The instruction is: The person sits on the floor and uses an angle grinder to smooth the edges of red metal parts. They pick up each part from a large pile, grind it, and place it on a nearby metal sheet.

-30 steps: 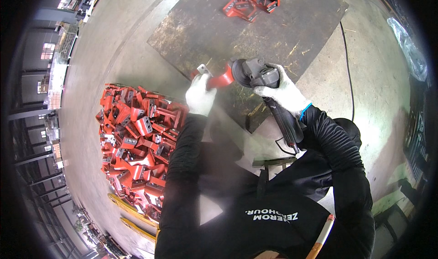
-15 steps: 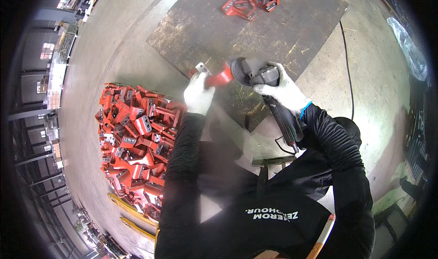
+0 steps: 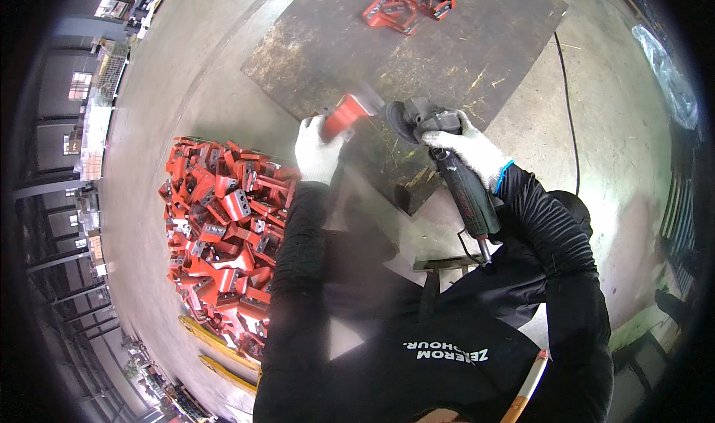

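In a white glove, my left hand (image 3: 317, 152) grips a red metal bracket (image 3: 345, 116), whose far end is smeared by motion. My right hand (image 3: 474, 149), also gloved, is closed around the front part of a dark angle grinder (image 3: 466, 193). The grinder's round disc (image 3: 400, 122) faces left toward the bracket, with a gap between them. I cannot tell whether the disc is spinning. Both hands are held above the near part of a dark, worn metal plate (image 3: 328, 58).
A big heap of red metal brackets (image 3: 223, 237) lies to my left, with yellow bars (image 3: 223, 374) at its near end. Several more red brackets (image 3: 411, 4) rest on the plate's far side. A black cable (image 3: 567, 110) runs along the floor at right, near clear plastic wrap (image 3: 665, 77).
The bracket has come away from the grinder's disc and been turned in my left hand. The grinder has shifted slightly to the right.
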Demonstrator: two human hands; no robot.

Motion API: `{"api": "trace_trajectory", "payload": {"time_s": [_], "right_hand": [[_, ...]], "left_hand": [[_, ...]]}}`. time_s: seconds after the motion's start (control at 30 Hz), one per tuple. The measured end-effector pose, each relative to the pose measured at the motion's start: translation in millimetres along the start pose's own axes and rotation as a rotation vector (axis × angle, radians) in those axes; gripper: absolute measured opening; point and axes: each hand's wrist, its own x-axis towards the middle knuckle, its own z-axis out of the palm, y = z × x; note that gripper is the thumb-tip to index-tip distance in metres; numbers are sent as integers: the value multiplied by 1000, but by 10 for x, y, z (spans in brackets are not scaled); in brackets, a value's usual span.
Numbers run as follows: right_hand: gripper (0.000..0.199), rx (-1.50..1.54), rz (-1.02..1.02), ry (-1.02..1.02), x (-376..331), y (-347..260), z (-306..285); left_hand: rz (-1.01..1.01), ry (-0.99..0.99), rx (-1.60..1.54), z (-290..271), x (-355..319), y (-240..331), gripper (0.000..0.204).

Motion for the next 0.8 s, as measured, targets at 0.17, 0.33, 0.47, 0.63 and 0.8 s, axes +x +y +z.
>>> {"api": "trace_trajectory", "payload": {"time_s": [0.17, 0.33, 0.47, 0.63, 0.8], "right_hand": [[78, -17, -94, 82, 123, -21, -76], [81, -43, -235, 157, 235, -12, -12], [81, -22, -346, 164, 329, 61, 47], [83, -5, -358, 171, 385, 69, 52], [82, 5, -406, 136, 454, 82, 66]], "left_hand": [[-378, -72, -120, -24, 5, 227, 65], [-532, -187, -664, 139, -160, 163, 49], [-780, -364, -965, 173, -316, 104, 45], [-809, -425, -1013, 13, -229, 575, 42], [-826, -428, -1031, 49, -253, 555, 39]]}}
